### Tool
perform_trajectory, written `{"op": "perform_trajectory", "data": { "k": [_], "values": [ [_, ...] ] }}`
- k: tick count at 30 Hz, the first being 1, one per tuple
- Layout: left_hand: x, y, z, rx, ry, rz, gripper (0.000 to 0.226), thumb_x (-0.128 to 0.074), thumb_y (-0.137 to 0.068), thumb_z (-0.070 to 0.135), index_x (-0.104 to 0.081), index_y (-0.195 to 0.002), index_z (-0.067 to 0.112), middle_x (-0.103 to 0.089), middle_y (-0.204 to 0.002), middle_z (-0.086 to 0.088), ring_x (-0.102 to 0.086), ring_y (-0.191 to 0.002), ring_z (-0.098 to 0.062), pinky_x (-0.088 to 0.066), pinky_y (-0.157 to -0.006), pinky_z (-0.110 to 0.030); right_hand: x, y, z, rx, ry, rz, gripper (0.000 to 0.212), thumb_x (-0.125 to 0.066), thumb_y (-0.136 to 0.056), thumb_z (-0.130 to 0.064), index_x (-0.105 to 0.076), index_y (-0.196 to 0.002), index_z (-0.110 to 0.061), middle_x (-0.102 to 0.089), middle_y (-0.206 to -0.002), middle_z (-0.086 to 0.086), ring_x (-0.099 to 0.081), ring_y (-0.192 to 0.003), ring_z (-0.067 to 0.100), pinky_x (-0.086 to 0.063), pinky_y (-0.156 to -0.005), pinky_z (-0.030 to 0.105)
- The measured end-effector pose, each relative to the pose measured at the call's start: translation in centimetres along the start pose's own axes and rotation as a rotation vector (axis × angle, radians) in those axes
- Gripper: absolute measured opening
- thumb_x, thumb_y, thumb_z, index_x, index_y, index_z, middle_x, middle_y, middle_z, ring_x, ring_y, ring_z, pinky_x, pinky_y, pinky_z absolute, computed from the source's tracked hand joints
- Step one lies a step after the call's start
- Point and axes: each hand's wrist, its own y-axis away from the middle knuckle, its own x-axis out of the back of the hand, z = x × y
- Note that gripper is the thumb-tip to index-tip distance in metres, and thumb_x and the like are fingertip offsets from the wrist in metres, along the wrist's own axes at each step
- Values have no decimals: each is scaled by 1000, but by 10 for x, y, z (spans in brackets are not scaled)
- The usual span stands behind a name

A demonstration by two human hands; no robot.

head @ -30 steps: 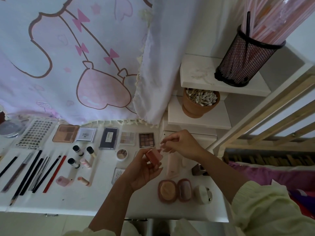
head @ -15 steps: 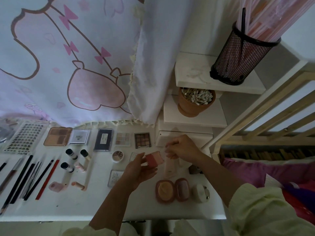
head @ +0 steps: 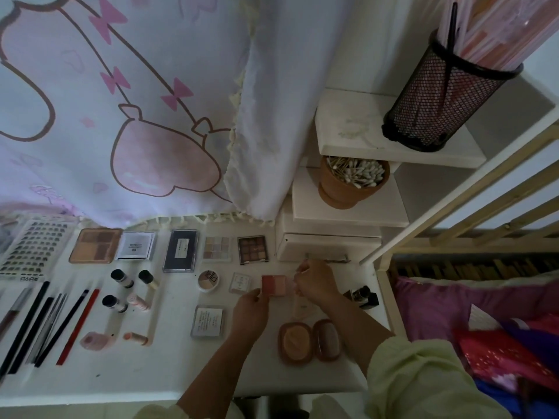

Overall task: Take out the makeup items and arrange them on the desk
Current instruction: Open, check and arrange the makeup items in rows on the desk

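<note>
Toward the right end of the white desk (head: 169, 373), both hands were at a small pink blush compact (head: 273, 285). The left hand (head: 251, 311) lay on its near-left side, thumb and fingertips pinching the compact's near-left corner. The right hand (head: 316, 281) sat just right of it, fingers curled in against the compact's right edge; whether they clasped the compact or only touched it could not be told. The compact lay between the two hands, low over the desk or on it, just right of a small square case (head: 240, 283) and far of an open oval compact (head: 308, 341).

Along the far edge ran five flat palettes: a tan palette (head: 95, 245), a silver-white palette (head: 136, 245), a dark palette (head: 180, 251), a pale nine-pan palette (head: 216, 247) and a brown nine-pan palette (head: 253, 250). Left of them lay one sheet of press-on nails (head: 33, 252). Nearer lay three black-capped bottles (head: 122, 278), two pink tubes (head: 139, 301), one round compact (head: 208, 280) and one labelled square box (head: 207, 322). One red pencil (head: 78, 326) lay beside a fan of dark pencils and brushes (head: 27, 325), too close-packed to count. One black bottle (head: 363, 296) stood just right of the right forearm.

On the shelves at far right stood one terracotta pot of cotton swabs (head: 341, 195) and one black mesh holder (head: 438, 98), and a printed curtain (head: 121, 116) hung over the far edge of the desk.
</note>
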Motion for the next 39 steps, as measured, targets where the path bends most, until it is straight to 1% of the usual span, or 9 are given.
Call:
{"op": "perform_trajectory", "data": {
  "k": [4,7,12,16,18,23,30,35,39],
  "values": [
    [-2,-3,-2,-84,-233,-3,19,-46,-92,14,-63,-88,6,-68,-84,-17,-60,-74,-25,-45,-66,-31,-3,-5,6,-15,20,9,14,-55,-80,-1,-67,-86,5,-68,-85,21,-68,-79,33,-58,-75,47],
    [-3,-7,-9,-130,-344,-12,29,-50,-86,12,-65,-111,10,-66,-89,-14,-60,-89,-28,-52,-77,-37,-5,-6,10,-28,38,-3,15,-55,-79,-3,-69,-85,0,-69,-82,15,-68,-76,27,-59,-73,38],
    [-3,-8,-8,-149,-372,-26,42,-50,-84,12,-61,-125,16,-66,-92,-15,-60,-94,-32,-49,-77,-34,-5,-9,15,-52,46,-29,11,-57,-80,-6,-67,-84,-7,-65,-79,8,-62,-75,19,-45,-63,20],
    [-1,-9,-9,-137,-371,-33,47,-50,-85,13,-56,-131,18,-65,-94,-15,-61,-92,-30,-50,-78,-34,-1,-9,19,-43,76,-34,22,-57,-80,-6,-66,-83,13,-60,-71,26,-54,-63,18,-39,-58,22],
    [1,-6,-7,-133,-369,-22,49,-52,-86,14,-54,-135,15,-65,-99,-15,-61,-95,-29,-51,-82,-34,2,-8,16,-6,115,-40,21,-56,-81,-6,-61,-71,11,-52,-64,15,-50,-62,17,-36,-55,22],
    [10,4,3,-220,-353,57,38,-55,-92,14,-58,-130,13,-63,-119,-6,-61,-104,-18,-43,-85,-22,18,4,-2,216,336,41,21,-56,-90,-15,-60,-108,-6,-63,-100,4,-58,-93,19,-48,-81,29],
    [37,11,-6,-230,-323,286,32,-58,-91,12,-62,-123,13,-62,-122,-7,-59,-105,-17,-46,-92,-29,-7,20,-24,451,405,-71,23,-56,-91,-20,-63,-113,-13,-64,-110,3,-59,-100,17,-48,-84,29],
    [45,15,-12,-180,-343,238,35,-52,-94,10,-59,-128,16,-60,-127,-4,-57,-113,-17,-44,-92,-26,-52,8,-20,491,639,-233,34,-55,-93,-25,-55,-123,-9,-51,-127,8,-45,-121,23,-42,-94,34],
    [54,6,-13,-165,-362,169,38,-45,-90,0,-65,-119,15,-69,-111,-6,-63,-99,-18,-41,-75,-17,-75,-3,-25,496,715,-233,43,-65,-87,-38,-54,-117,-9,-47,-126,7,-40,-122,23,-42,-91,35]
  ]
}}
